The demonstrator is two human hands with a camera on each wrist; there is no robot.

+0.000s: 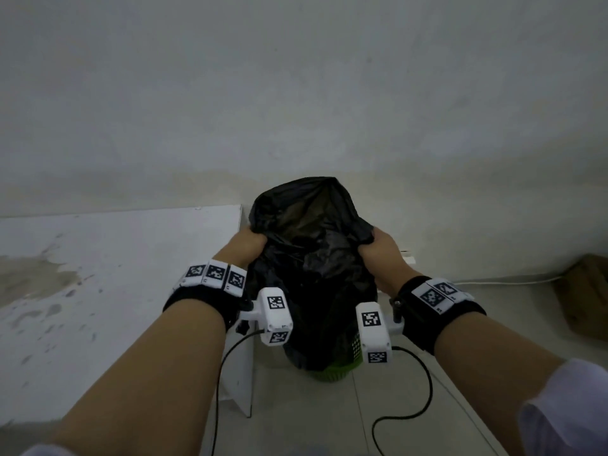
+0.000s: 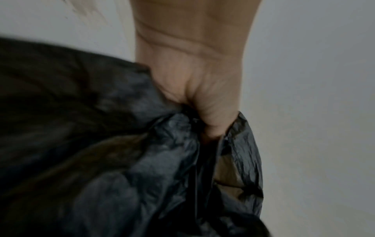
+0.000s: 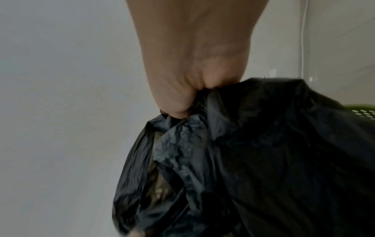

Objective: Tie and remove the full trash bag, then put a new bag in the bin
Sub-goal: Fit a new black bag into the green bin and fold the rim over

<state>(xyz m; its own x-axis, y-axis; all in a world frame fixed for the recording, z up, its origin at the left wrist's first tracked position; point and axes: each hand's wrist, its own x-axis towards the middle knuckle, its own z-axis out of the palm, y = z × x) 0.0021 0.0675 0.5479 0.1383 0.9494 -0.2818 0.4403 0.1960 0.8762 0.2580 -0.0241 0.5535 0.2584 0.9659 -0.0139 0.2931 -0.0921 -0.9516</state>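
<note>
A black trash bag (image 1: 312, 258) rises out of a green perforated bin (image 1: 332, 373) on the floor by the wall. My left hand (image 1: 248, 246) grips a bunch of the bag's rim on its left side, and my right hand (image 1: 378, 250) grips the rim on its right side. The bag's mouth gapes between them, with dark contents inside. In the left wrist view the left hand (image 2: 205, 102) has crumpled plastic (image 2: 162, 152) gathered in its fist. In the right wrist view the right hand (image 3: 194, 89) clutches the bag (image 3: 263, 152) the same way, and a bit of the bin (image 3: 363, 110) shows behind.
A white stained cabinet top (image 1: 115, 274) stands right beside the bin on the left. A brown cardboard piece (image 1: 582, 294) lies on the floor at the right with a white cable (image 1: 503, 281) along the wall. Black wrist-camera cables (image 1: 424, 399) hang over the tiled floor.
</note>
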